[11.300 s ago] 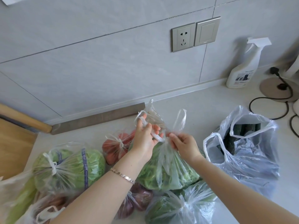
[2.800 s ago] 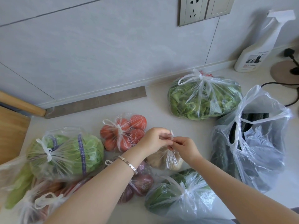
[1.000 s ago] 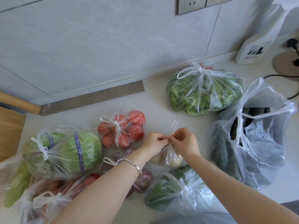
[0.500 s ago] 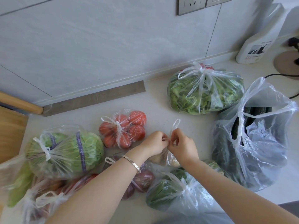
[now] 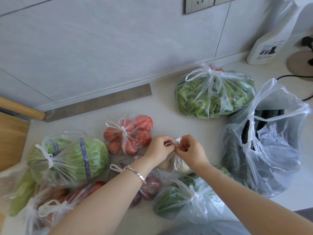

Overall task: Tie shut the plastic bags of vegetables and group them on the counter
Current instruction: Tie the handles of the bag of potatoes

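Dark-greens bag [image 5: 183, 200]: tied shut. It lies at the near edge of the tabletop [image 5: 169, 106], between my two forearms.
Purple-vegetable bag [image 5: 150, 185]: knotted, and partly covered by my left wrist.
Left hand [image 5: 159, 148]: fingers curled. It pinches the twisted neck of the small bag [image 5: 176, 163] from the left side. A bracelet [image 5: 137, 173] sits on the wrist.
Right hand [image 5: 189, 150]: fingers curled. It pinches the same neck from the right side, fingertips close against the left hand's.
Small bag: pale contents. It rests mid-tabletop directly under both hands, with a white plastic loop standing up between the fingertips. I cannot tell whether the knot is pulled tight.
Cabbage bag [image 5: 71, 158]: tied shut, toward the left edge.
Tomato bag [image 5: 130, 134]: tied shut, just beyond the left hand.
Cucumber bag [image 5: 264, 150]: mouth open and handles loose, toward the right edge.
Lettuce bag [image 5: 213, 95]: tied shut, close to the far edge and touching the cucumber bag.
Spray bottle [image 5: 265, 48]: upright at the far right corner, against the wall.
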The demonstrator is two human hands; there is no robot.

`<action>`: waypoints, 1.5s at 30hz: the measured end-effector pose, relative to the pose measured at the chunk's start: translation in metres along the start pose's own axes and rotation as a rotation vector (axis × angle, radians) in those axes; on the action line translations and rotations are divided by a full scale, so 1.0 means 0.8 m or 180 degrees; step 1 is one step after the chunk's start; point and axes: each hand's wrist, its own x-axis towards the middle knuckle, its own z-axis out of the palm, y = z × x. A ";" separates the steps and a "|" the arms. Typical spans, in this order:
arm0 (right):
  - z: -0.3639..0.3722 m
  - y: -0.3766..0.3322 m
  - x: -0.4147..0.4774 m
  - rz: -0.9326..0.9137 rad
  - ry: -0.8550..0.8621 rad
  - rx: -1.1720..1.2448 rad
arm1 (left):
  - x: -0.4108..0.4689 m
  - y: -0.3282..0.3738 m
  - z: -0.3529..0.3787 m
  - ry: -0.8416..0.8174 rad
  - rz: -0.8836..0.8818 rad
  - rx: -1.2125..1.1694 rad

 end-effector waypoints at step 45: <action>-0.001 -0.005 0.015 -0.0700 -0.0593 -0.1826 | 0.005 0.017 -0.007 0.0032 -0.0462 0.0014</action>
